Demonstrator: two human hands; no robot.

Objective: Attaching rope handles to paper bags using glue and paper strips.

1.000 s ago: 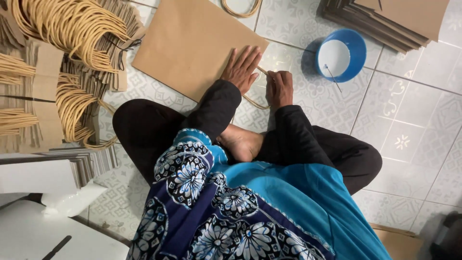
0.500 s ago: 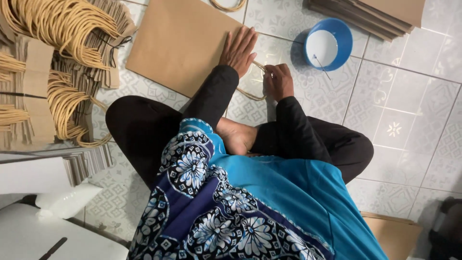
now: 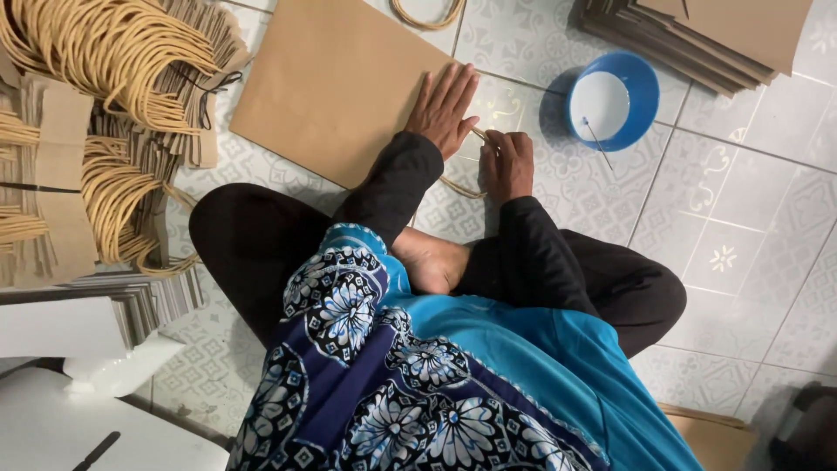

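I sit cross-legged on a tiled floor with a flat brown paper bag (image 3: 336,83) lying in front of me. My left hand (image 3: 445,106) presses flat on the bag's right edge, fingers spread. My right hand (image 3: 507,162) is curled around a tan rope handle (image 3: 459,187) right beside the bag's edge; the handle loops out below my hands. A blue bowl (image 3: 613,101) with white paste and a thin stick in it stands to the right of my right hand.
Bundles of tan rope handles (image 3: 96,52) on paper strips are heaped at the left. A stack of flat brown bags (image 3: 706,35) lies at the top right. Another loose handle (image 3: 427,13) lies beyond the bag. White boards (image 3: 52,323) sit at the lower left.
My left hand has slid a little up along the bag's right edge. My right hand has closed in next to it with the rope handle.
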